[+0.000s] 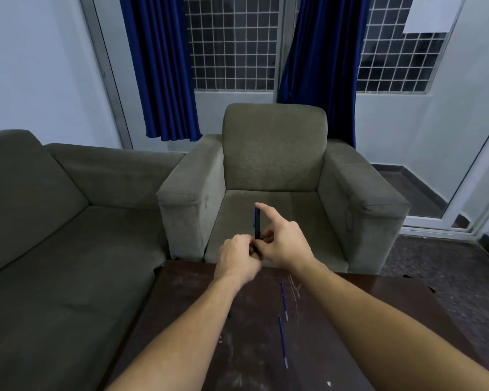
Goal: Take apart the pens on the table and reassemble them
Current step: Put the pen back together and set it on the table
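Presently, a grey-green sofa point(54, 221) is seen at the far left, with blue curtains point(164, 66) hung before a grilled window point(232, 43) behind it. A matching armchair point(274, 165) is placed just right of the sofa, directly beyond the far edge of the dark wooden table point(198, 320). Both forearms are extended over the table. The left hand point(236, 259) is held above the table's far edge, its fingers curled and closed around the lower end of a dark pen point(257, 225); the exact part gripped is hidden by the fingers. The pen is held nearly upright in the air between the two hands, its upper end projected against the armchair seat, with a blue part visible along its left side near the top. The right hand point(284, 242) is set just right of the pen, touching the left hand; the thumb and lower fingers are pinched on the pen's lower barrel, while the index finger is extended upward beside the pen's top. Further right, on the scratched table surface, two thin blue refills are observed lying loose, roughly end to end: the farther refill point(284, 301) and the nearer refill point(283, 341), close together but not touching. Pale scratch marks point(294, 289) are noted just beside the farther refill.
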